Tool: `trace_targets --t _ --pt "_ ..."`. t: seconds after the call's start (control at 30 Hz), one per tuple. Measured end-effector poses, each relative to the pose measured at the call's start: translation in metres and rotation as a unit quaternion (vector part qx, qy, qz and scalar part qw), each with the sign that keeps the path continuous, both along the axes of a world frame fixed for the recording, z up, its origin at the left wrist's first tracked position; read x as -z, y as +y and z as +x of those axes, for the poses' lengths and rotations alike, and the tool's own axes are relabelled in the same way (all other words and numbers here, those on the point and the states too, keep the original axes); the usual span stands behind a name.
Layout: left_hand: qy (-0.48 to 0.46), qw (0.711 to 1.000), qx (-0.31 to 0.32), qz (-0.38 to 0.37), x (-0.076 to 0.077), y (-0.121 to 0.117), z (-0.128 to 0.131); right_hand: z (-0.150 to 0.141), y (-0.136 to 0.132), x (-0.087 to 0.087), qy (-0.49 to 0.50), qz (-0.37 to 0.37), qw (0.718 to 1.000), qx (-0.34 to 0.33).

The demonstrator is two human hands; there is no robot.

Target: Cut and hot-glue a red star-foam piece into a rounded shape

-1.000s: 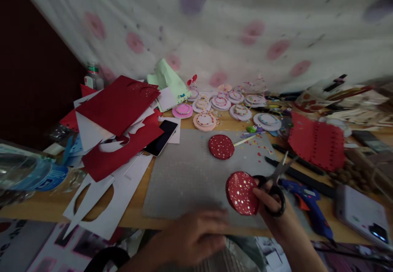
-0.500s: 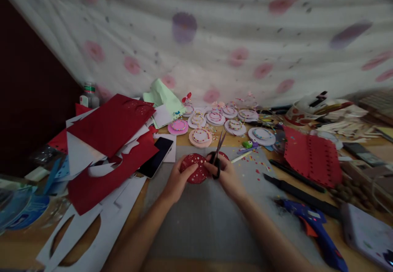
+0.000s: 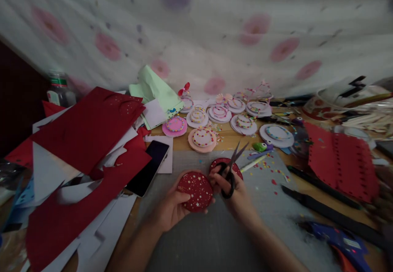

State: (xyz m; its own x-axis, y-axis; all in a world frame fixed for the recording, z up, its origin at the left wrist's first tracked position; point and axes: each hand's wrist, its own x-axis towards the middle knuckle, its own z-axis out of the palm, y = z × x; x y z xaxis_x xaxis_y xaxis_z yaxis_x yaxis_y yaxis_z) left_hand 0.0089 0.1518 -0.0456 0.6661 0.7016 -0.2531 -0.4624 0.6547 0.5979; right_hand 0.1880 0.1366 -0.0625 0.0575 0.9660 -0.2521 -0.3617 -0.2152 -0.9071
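Note:
My left hand (image 3: 175, 202) grips a round red disc with white stars (image 3: 196, 190), its thumb lying across the front. Black-handled scissors (image 3: 231, 169) sit in my right hand (image 3: 235, 192), blades parted and pointing up and away. The right fingertips come close to the disc's right edge; whether they touch it I cannot tell. Behind the scissors lies a second red starred disc (image 3: 221, 163), partly hidden by my right hand. A grey mat (image 3: 196, 243) spreads under both hands.
Beaded paper hats (image 3: 202, 137) stand in rows at the back. Red and white paper scraps (image 3: 89, 141) pile up on the left beside a phone (image 3: 149, 167). On the right are a blue glue gun (image 3: 334, 237), a black strip-like tool (image 3: 331, 214) and red punched card (image 3: 340, 157).
The view has moved closer and tilted down. The scissors now stand farther from the disc in my left hand, with their blades spread wider, and more of the second disc shows.

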Motion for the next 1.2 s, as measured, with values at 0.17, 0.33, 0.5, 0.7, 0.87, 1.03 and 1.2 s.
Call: trace_targets --t 0.17,0.33,0.5,0.7,0.87,1.03,1.2 --pt "-0.017 0.999 -0.043 -0.003 -0.011 0.003 -0.005 0.003 -0.005 -0.009 0.001 -0.016 1.0 -0.008" --pt "0.067 0.988 -0.14 0.013 -0.011 0.002 -0.005 0.004 -0.018 -0.022 -0.073 -0.007 0.995 -0.07" --pt "0.15 0.961 -0.225 0.053 -0.005 0.0 -0.003 0.002 -0.029 -0.024 -0.306 0.035 0.942 -0.131" --pt "0.149 0.94 -0.285 0.111 0.0 0.0 -0.002 -0.001 -0.041 -0.012 -0.467 0.043 0.867 -0.17" --pt "0.168 0.922 -0.335 0.1 0.003 0.001 -0.003 -0.003 -0.041 -0.01 -0.518 0.048 0.836 -0.175" --pt "0.192 0.896 -0.391 0.087 0.008 0.002 -0.001 -0.005 -0.039 -0.015 -0.546 0.036 0.814 -0.195" --pt "0.211 0.894 -0.38 0.108 0.013 0.0 0.0 -0.006 -0.04 -0.018 -0.55 0.016 0.81 -0.203"
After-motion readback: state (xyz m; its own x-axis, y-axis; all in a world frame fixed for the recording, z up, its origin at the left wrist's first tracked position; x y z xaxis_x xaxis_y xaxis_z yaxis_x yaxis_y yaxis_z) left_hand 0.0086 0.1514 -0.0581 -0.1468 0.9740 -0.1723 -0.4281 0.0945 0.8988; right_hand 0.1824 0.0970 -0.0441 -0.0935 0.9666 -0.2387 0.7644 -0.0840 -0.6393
